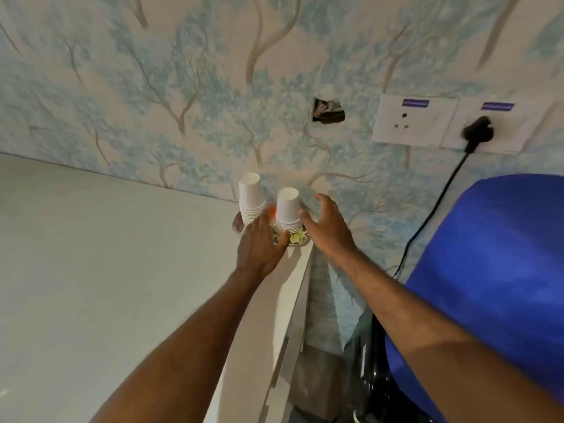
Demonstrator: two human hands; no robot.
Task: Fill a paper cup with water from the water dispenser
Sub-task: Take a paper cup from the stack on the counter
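Note:
Two stacks of white paper cups stand upside down on a small plate (298, 239) at the far right corner of a white counter. The left stack (249, 196) is taller; the right stack (287, 209) is nearer the edge. My left hand (261, 242) reaches in at the base of the stacks, fingers against the bottom of the right stack, though a grip cannot be made out. My right hand (328, 224) hovers just right of the right stack with fingers spread, holding nothing. The blue bottle (494, 270) of the water dispenser fills the right side.
The white counter (106, 270) ends in an edge right beside the plate, with a gap down to the dispenser. On the wallpapered wall are a socket panel (415, 122), a black plug (477, 132) with a hanging cord, and a hole (329, 110).

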